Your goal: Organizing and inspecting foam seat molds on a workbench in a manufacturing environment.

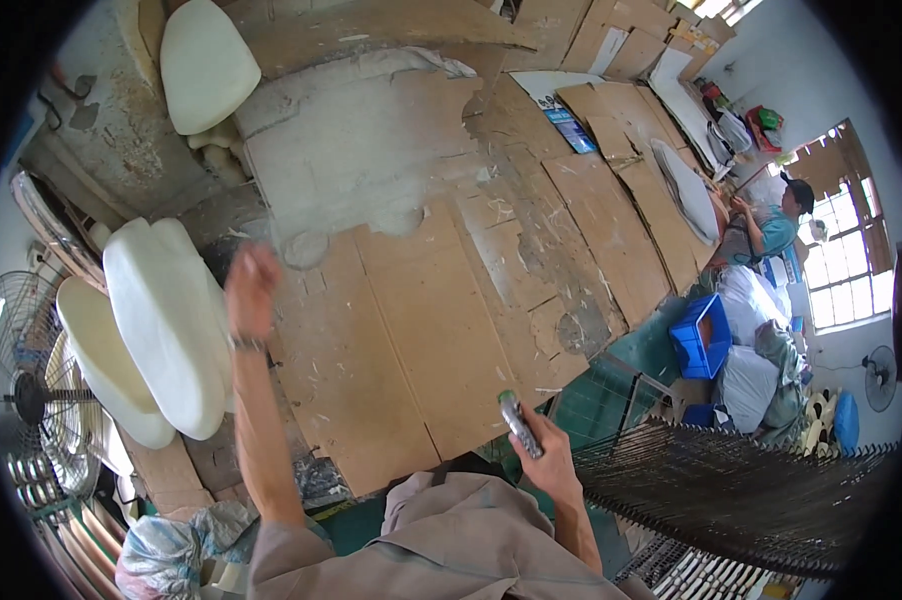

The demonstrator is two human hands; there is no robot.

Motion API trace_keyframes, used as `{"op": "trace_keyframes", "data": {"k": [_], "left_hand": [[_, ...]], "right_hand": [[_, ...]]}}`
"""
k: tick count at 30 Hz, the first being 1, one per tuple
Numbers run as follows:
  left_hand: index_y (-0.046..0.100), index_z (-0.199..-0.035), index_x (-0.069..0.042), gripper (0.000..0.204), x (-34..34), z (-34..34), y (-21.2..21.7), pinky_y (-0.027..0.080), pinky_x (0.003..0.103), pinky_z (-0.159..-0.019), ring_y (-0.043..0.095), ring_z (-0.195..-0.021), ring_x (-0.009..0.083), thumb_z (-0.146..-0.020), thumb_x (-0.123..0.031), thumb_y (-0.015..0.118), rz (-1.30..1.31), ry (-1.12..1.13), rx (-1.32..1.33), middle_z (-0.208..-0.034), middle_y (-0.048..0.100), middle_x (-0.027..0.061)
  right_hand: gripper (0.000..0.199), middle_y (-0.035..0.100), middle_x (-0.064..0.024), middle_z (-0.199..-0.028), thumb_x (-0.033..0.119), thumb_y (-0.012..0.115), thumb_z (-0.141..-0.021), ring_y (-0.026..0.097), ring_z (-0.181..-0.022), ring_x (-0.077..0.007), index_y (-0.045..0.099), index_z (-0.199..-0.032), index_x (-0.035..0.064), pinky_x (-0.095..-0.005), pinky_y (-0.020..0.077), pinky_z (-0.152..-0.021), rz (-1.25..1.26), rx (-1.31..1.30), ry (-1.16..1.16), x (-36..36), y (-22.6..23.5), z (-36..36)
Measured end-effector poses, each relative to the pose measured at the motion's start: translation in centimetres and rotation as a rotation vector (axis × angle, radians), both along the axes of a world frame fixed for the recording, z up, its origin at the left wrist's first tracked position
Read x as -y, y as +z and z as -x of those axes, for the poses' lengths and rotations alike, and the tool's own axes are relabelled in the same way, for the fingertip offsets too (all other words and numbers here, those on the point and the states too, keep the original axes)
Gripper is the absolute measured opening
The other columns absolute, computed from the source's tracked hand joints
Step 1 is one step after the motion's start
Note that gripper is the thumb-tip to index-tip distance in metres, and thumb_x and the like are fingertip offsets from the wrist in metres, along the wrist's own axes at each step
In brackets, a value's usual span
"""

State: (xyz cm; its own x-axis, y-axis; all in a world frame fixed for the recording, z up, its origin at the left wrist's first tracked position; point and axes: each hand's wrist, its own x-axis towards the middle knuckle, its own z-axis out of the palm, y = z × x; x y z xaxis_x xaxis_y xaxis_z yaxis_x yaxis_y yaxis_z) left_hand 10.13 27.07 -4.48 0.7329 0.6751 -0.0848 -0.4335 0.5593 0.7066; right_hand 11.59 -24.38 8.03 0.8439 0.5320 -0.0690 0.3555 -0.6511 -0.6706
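My left hand (254, 290) reaches forward over the left edge of the cardboard-covered table (401, 330), a band round its wrist. Motion blurs its fingers, and I see nothing clearly held in them. Beside it on the left stand cream-white, smooth foam-like moulded pieces: a large long one (161, 325) and a hollowed one (101, 360). My right hand (549, 460) is closed round a short silvery hand tool (520, 424) with a green end, near the table's front edge. The tool's exact kind is hard to make out.
Another cream-white piece (206, 65) stands at the far left. A standing fan (31, 395) is at the left rim. To the right are a blue crate (701, 335), white bags (748, 385) and a dark bristly rack (721, 490). A co-worker (771, 230) works at the far right.
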Motion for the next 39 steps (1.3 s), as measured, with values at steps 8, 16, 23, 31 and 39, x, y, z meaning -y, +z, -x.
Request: {"op": "trace_keyframes", "data": {"k": [8, 16, 23, 31, 39], "left_hand": [[0.052, -0.135, -0.002, 0.043, 29.1, 29.6, -13.8, 0.057, 0.033, -0.069, 0.065, -0.084, 0.0168, -0.095, -0.010, 0.064, 0.426, 0.202, -0.638, -0.106, 0.067, 0.0081], [0.062, -0.126, 0.000, 0.046, 43.0, 44.0, -14.1, 0.056, 0.035, -0.088, 0.070, -0.100, 0.0232, -0.085, -0.020, 0.071, -0.012, 0.318, -1.378, -0.115, 0.070, 0.0151], [0.062, -0.120, -0.003, 0.030, 42.8, 37.2, 1.4, 0.055, 0.032, -0.080, 0.070, -0.091, 0.0185, -0.091, -0.010, 0.067, -0.490, 0.556, -1.303, -0.100, 0.073, 0.0096], [0.063, -0.115, -0.006, 0.031, 40.2, 33.8, 12.4, 0.053, 0.038, -0.083, 0.065, -0.095, 0.0290, -0.085, -0.007, 0.068, -0.945, 0.444, -1.405, -0.101, 0.067, 0.0115], [0.052, -0.135, -0.009, 0.038, 41.6, 33.2, 3.8, 0.042, 0.034, -0.105, 0.052, -0.122, 0.0241, -0.099, -0.020, 0.045, -0.445, 0.767, -0.495, -0.127, 0.056, 0.0117]], "right_hand": [[0.055, 0.064, -0.0265, -0.114, 0.014, 0.068, -0.087, 0.063, -0.103, -0.0433, 0.053, -0.138, 0.0001, -0.0459, 0.0506, -0.089, -0.040, 0.201, -0.071, -0.4, -6.6, -7.8], [0.087, 0.025, -0.0343, -0.155, 0.044, 0.062, -0.093, 0.025, -0.144, -0.0474, 0.026, -0.150, -0.0105, -0.0510, 0.0249, -0.119, 0.481, 0.367, 0.277, -4.1, -21.3, -12.7], [0.084, 0.021, -0.0306, -0.159, 0.053, 0.046, -0.100, 0.018, -0.148, -0.0483, 0.024, -0.151, -0.0094, -0.0558, 0.0234, -0.118, 0.559, 0.471, 0.313, -2.8, -27.0, -13.2], [0.059, 0.044, -0.0277, -0.149, 0.034, 0.057, -0.099, 0.040, -0.140, -0.0396, 0.047, -0.140, -0.0070, -0.0439, 0.0309, -0.117, -0.028, -0.047, 0.738, -8.1, -11.8, 3.1], [0.042, 0.064, -0.0194, -0.125, 0.015, 0.071, -0.087, 0.061, -0.115, -0.0384, 0.062, -0.124, -0.0012, -0.0431, 0.0486, -0.098, -0.684, -0.174, 1.470, -14.0, 6.7, 25.1]]}}
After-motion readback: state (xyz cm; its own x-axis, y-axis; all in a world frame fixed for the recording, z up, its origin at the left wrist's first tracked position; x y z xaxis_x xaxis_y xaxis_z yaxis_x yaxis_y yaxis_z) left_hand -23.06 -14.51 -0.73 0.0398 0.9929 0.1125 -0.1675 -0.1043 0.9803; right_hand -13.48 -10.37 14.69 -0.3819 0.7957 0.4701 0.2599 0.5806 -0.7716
